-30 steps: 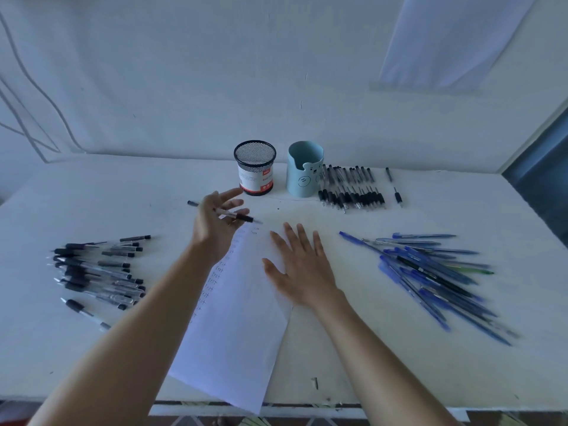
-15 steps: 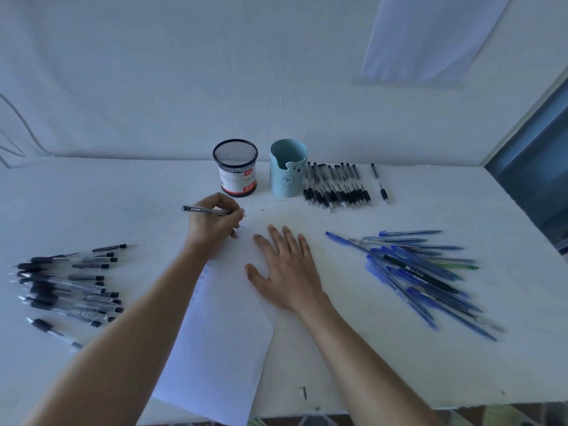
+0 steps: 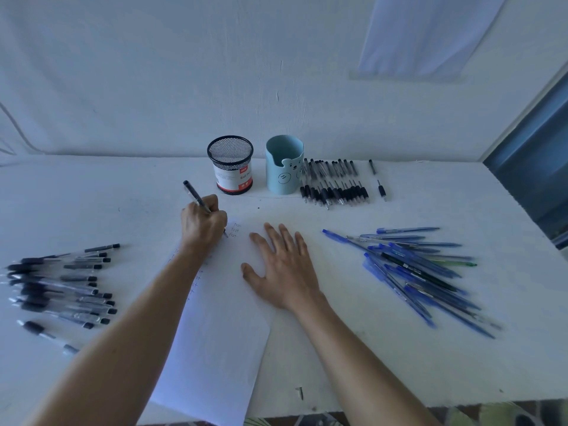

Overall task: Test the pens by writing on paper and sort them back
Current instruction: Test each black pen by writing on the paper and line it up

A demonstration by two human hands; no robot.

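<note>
The left hand (image 3: 203,224) hides part of the pen (image 3: 192,192); the frame edge crops the paper (image 3: 221,333).

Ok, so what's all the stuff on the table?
table: one, white
paper: one, white, middle of table
mesh cup: one, black, back middle
blue cup: one, light blue, right of mesh cup
held pen: one, black, tip on paper
left pen pile: many, black, left side
pen row: many, black, beside blue cup
blue pen pile: many, mostly blue, right side
left hand: grips held pen
right hand: flat on paper
</note>
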